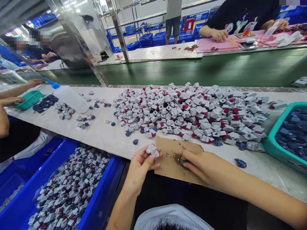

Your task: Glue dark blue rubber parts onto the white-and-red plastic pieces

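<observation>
My left hand [141, 164] pinches a small light-grey plastic piece [152, 150] between thumb and fingers, above the left edge of a brown cardboard sheet [165, 167]. Over the middle of that cardboard, my right hand [200, 163] is closed on a small dark piece [183, 161], mostly hidden by the fingers. Tiny shiny bits [177, 158] lie scattered on the cardboard by my right fingertips. Just beyond spreads a large heap of light-grey and dark-red plastic pieces [192, 108]. A few dark blue pieces [135, 141] lie loose at its near edge.
A teal basket [271, 140] of dark blue pieces stands right. Blue crates [96, 195] with grey and red pieces sit below left. A white bottle [72, 97] with a blue nozzle lies left, near a co-worker's hands [14, 100]. Beyond runs a green conveyor belt [168, 68].
</observation>
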A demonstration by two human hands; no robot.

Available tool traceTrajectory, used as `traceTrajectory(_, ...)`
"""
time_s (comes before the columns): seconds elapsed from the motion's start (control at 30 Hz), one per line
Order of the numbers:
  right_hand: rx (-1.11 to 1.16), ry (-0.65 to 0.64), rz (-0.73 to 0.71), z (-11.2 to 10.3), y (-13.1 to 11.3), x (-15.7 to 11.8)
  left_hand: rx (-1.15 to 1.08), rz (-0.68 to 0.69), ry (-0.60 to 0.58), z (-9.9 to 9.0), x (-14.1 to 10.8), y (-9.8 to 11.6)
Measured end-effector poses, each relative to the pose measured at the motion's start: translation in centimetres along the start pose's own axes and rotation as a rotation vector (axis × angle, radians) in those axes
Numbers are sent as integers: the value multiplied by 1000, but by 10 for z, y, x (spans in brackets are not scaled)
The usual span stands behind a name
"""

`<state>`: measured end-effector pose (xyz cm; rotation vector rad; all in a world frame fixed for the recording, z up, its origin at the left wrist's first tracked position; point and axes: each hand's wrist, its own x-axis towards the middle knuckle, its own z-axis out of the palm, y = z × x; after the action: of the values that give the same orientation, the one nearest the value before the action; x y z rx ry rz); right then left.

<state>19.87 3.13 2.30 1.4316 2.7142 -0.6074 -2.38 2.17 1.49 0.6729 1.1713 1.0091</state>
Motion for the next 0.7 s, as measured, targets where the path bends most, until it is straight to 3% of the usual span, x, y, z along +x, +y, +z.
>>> traceTrajectory(0.23, -1, -60, -36, -7, 0, 6, -4, 96, 17, 7, 2, -2)
traceTrajectory(0.47, 528, 218, -53, -39, -10, -1, -20, 43, -54, 19, -5, -4)
traceTrajectory(0.7, 615, 206, -100, -43, -24, 1, 66, 81, -145, 27, -12, 1)
